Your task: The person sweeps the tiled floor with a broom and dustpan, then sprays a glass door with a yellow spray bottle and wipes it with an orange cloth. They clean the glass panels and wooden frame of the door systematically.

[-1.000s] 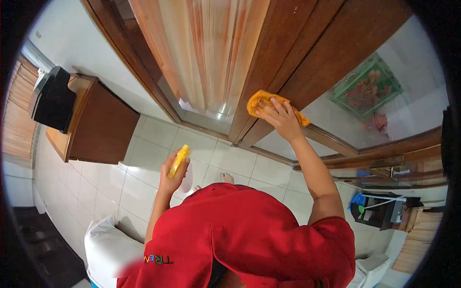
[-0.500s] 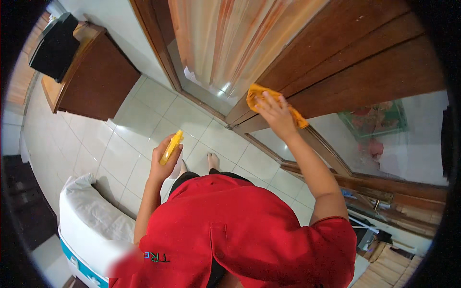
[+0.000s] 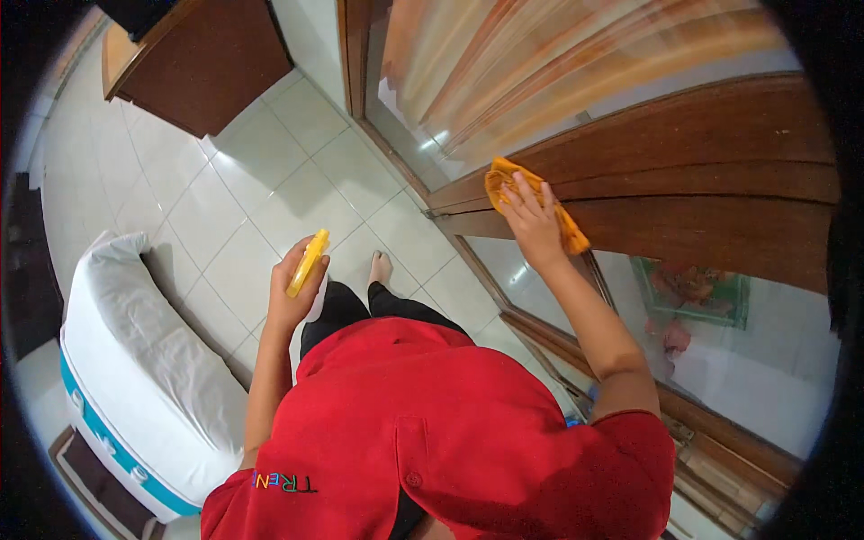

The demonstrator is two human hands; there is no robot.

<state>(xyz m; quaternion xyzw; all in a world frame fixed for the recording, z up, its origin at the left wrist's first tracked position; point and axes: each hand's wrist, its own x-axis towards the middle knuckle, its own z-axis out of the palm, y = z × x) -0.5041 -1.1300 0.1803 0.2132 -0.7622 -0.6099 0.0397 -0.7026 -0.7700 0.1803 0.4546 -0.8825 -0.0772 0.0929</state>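
Note:
In my left hand [image 3: 290,286], held out over the floor, is a spray bottle with a yellow top [image 3: 310,263]; my fingers wrap round it, and most of its body is hidden from above. My right hand [image 3: 538,229] presses an orange cloth [image 3: 569,232] against the brown wooden door [image 3: 648,193]. The cloth is bunched under the palm, with its edges showing past the fingertips and beside the wrist. Glass panes [image 3: 621,270] sit in the wood on both sides of the rail under the cloth.
Orange and white curtains [image 3: 504,72] hang behind the far glass. A brown wooden cabinet [image 3: 202,67] stands at the far left. To my left is furniture under a white cover [image 3: 148,351] with a teal band. My foot [image 3: 380,268] stands on pale floor tiles [image 3: 270,171].
My body and view have turned toward the door. The cloth under my right hand has shifted a little along the wood. My left hand keeps hold of the spray bottle.

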